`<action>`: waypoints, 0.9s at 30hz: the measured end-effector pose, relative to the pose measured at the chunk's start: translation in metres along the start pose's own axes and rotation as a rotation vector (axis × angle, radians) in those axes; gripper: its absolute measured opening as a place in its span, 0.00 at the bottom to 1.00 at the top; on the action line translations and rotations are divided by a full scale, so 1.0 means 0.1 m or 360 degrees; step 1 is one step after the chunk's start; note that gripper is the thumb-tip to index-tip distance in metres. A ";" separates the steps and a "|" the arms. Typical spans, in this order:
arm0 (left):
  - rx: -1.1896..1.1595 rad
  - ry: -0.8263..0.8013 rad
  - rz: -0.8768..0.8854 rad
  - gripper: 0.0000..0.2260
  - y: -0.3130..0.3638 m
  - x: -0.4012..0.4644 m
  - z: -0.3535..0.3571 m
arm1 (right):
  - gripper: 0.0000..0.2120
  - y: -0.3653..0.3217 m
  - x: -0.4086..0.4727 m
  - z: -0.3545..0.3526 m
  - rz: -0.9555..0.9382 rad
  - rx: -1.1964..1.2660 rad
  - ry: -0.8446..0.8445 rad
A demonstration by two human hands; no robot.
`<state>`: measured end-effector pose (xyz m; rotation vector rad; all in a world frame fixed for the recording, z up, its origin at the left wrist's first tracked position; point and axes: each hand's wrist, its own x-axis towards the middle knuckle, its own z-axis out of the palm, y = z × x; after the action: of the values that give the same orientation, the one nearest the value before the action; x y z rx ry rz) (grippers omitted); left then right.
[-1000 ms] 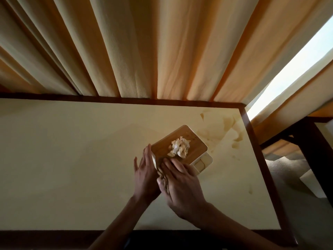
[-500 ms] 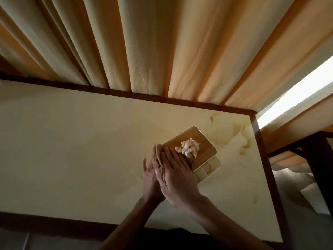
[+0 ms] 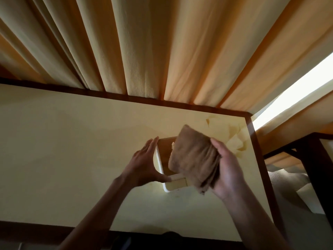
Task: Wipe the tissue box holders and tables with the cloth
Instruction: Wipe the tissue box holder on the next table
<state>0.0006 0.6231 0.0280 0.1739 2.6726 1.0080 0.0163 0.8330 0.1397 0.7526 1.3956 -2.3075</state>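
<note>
The folded brown cloth (image 3: 195,157) is gripped in the right hand (image 3: 228,168) directly above the tissue box holder (image 3: 164,165) — steadied at its left side by the left hand (image 3: 144,166), fingers straight.

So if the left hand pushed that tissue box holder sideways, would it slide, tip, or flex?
It would probably slide: the tissue box holder sits low and flat on the smooth table, so tipping looks unlikely. Its straight white rim and wooden lid suggest a stiff shell that would not flex. The left hand braces its side and near edge alone, hinting it is fairly light, though weight cannot be confirmed.
</note>
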 end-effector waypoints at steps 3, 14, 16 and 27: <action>0.0113 -0.0206 -0.0032 0.64 -0.04 0.12 -0.18 | 0.19 -0.26 0.07 -0.19 -0.0183 0.0061 0.0077; -0.0536 0.0419 -0.0479 0.27 0.16 -0.04 0.11 | 0.19 -0.25 0.78 -0.45 -0.0923 -0.0924 -0.0155; -0.0605 0.0410 -0.0490 0.26 0.16 -0.03 0.11 | 0.21 -0.18 0.88 -0.47 -0.0816 -0.1378 -0.0357; -0.0869 0.0371 -0.0547 0.23 0.18 -0.09 0.22 | 0.25 -0.24 1.31 0.14 -0.0588 -0.2186 -0.0903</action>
<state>0.0161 0.6486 0.0256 -0.5212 2.3746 1.6531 -0.1048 0.8291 0.0838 -0.5515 2.3074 -1.0108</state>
